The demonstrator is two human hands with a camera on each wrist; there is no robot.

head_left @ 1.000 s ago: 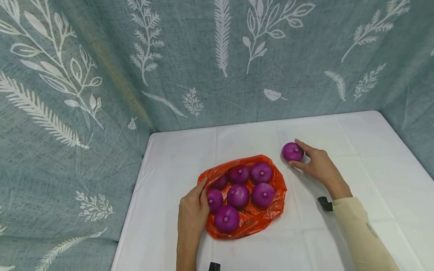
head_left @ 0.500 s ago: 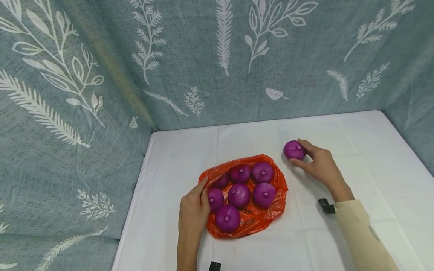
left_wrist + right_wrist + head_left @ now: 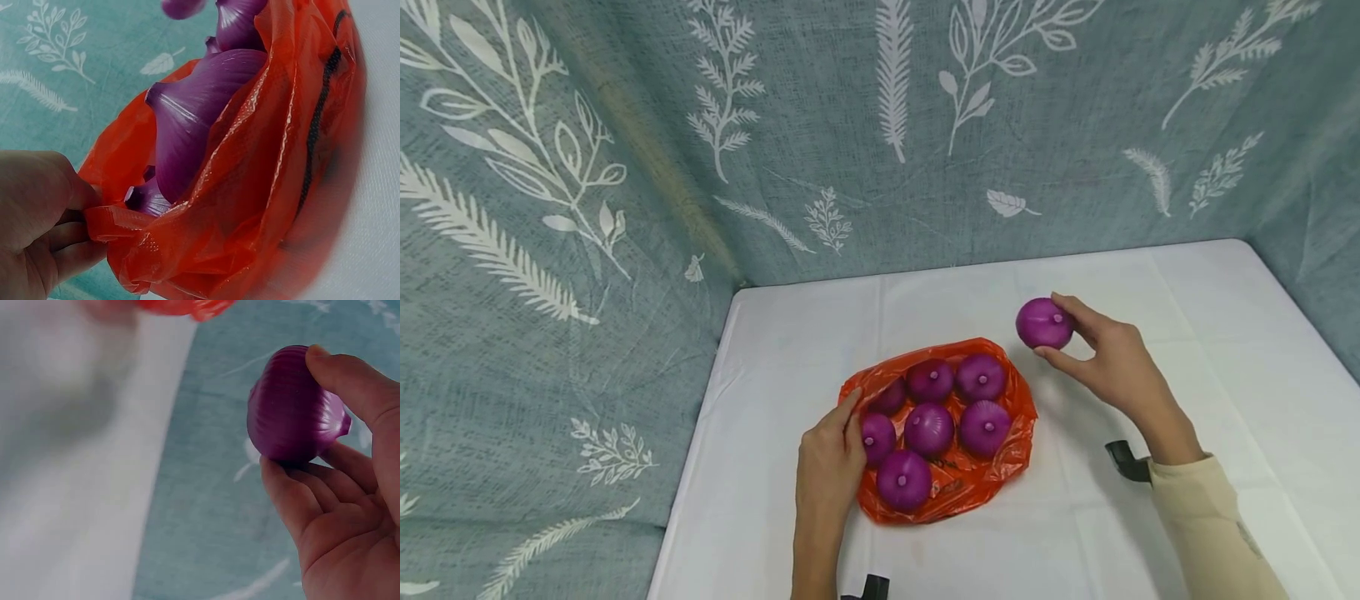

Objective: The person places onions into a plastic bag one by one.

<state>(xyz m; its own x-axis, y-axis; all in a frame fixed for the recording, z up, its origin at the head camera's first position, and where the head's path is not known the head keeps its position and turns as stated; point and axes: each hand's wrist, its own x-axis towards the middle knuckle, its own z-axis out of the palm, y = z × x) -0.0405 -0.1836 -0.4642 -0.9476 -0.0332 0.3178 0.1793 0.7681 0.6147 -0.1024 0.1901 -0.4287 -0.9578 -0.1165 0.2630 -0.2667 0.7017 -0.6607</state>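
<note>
A purple onion (image 3: 1042,323) is up off the table, pinched between the thumb and fingers of my right hand (image 3: 1111,354). The right wrist view shows this onion (image 3: 290,409) from the side, its pointed tip turned toward the palm. Left of it sits a crumpled orange-red plastic bag (image 3: 1017,442), its mouth spread wide. Several similar purple onions (image 3: 928,432) lie inside, most with their tips upward. My left hand (image 3: 829,462) holds the bag's left rim; in the left wrist view, the plastic (image 3: 112,222) is gripped between thumb and fingers.
A white cloth (image 3: 760,400) covers the table. Blue-green curtains (image 3: 925,217) with white leaf prints hang behind it and along its sides. Black camera mounts (image 3: 1127,462) stick out from the wrists.
My right hand has lifted the onion up off the table and shifted it slightly back toward the bag. The left hand keeps its hold on the bag's rim.
</note>
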